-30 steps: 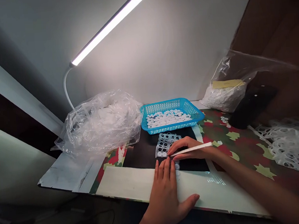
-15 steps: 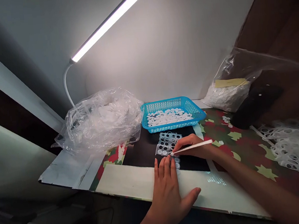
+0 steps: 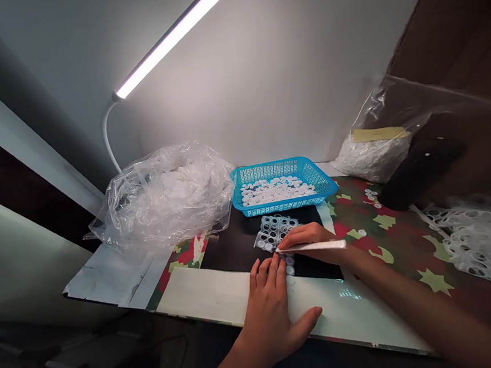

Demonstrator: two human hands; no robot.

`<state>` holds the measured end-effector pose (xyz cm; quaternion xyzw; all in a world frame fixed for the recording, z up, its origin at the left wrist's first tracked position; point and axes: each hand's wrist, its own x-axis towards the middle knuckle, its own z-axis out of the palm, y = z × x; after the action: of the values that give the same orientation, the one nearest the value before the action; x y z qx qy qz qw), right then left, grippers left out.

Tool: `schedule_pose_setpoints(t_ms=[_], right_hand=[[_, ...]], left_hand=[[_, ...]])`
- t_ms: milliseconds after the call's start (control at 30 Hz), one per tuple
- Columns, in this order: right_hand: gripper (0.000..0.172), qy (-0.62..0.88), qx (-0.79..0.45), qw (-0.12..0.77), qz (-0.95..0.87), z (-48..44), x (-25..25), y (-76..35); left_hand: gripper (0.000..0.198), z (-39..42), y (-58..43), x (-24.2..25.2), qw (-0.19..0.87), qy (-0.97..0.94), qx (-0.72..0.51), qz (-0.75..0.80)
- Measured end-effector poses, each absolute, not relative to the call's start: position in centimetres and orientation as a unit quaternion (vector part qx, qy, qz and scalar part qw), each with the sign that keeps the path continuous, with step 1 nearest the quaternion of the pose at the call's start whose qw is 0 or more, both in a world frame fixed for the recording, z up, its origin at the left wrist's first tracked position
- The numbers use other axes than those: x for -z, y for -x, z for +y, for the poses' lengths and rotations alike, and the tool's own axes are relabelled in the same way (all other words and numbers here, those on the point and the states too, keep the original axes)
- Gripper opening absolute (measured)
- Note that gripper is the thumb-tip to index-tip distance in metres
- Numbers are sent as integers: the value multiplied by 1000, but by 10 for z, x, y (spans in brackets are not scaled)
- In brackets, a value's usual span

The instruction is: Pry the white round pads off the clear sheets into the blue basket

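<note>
My right hand is closed around white tweezers, whose tip points left, down at a translucent sheet of round rings. Most of the sheet's openings show black through them, while white discs fill some near its lower edge. My left hand lies flat with fingers stretched out and thumb apart, its fingertips beside the tweezers' tip. A short column of small discs shows just right of those fingertips. Beneath the sheet is a black mat. What the tweezers' tip touches is too small to tell.
Behind the mat stands a blue basket holding many white discs. A clear plastic bag bulges at the left. Leftover ring sheets pile up at the right, with a filled bag behind. A lamp shines overhead.
My right hand has shifted slightly and the tweezers have turned to lie nearly level. My left hand has moved a little to the left, still flat.
</note>
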<state>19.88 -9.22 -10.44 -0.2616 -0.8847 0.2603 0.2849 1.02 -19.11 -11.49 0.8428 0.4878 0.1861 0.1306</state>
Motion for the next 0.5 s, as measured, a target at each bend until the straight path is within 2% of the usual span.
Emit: schedule_pose_setpoints(t_ms=[167, 333, 500], right_hand=[[34, 208, -125, 308, -920, -92, 113, -195], [25, 196, -43, 258, -945, -91, 118, -191], [23, 194, -11, 223, -955, -93, 115, -187]], left_hand=[[78, -190, -7, 113, 132, -844, -191, 484], [75, -191, -7, 113, 130, -845, -201, 478], [75, -191, -7, 113, 131, -845, -207, 476]])
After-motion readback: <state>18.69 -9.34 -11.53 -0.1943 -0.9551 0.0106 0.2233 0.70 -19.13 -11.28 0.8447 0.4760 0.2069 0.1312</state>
